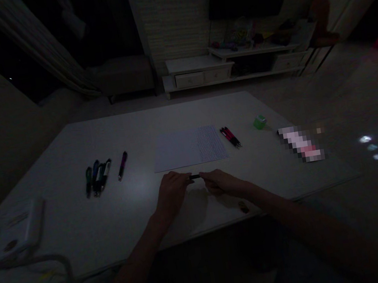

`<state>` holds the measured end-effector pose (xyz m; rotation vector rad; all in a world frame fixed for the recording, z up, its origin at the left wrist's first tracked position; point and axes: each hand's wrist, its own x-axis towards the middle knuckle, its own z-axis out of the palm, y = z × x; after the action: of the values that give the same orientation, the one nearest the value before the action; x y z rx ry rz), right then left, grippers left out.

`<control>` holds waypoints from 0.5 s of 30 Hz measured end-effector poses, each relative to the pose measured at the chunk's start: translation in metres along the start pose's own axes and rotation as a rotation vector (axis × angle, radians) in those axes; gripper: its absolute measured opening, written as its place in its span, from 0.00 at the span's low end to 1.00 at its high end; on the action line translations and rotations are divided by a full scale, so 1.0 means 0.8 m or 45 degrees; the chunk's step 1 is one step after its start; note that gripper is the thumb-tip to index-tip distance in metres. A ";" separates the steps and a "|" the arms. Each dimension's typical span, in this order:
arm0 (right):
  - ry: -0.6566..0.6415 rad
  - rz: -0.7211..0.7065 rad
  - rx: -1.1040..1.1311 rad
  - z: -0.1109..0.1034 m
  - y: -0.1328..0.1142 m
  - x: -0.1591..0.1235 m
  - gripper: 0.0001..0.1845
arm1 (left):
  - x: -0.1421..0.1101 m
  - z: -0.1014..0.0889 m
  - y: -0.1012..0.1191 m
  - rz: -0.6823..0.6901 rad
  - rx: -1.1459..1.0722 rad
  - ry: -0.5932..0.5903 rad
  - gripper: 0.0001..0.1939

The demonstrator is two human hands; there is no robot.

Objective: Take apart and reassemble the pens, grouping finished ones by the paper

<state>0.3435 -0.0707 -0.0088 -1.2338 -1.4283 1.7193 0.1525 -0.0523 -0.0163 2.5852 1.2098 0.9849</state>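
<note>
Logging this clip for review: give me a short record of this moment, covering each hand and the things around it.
left hand: holds one end of a dark pen
right hand: holds the other end
just beyond the hands: sheet of paper
surface: white table
to the left: group of pens, magenta pen
to the right: red-and-black pens, small green object
</note>
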 end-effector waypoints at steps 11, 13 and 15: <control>0.282 -0.438 -0.773 -0.011 -0.001 -0.001 0.24 | -0.005 0.008 0.003 -0.103 -0.066 -0.025 0.10; 0.295 -0.490 -0.953 -0.013 0.000 0.000 0.21 | -0.006 0.010 0.001 -0.035 0.008 -0.022 0.09; 0.300 -0.590 -1.220 -0.013 -0.001 -0.002 0.15 | -0.006 0.012 0.001 0.042 0.081 -0.092 0.09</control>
<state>0.3535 -0.0672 -0.0080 -1.3189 -2.2475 0.5240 0.1561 -0.0548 -0.0261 2.6724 1.2035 0.8645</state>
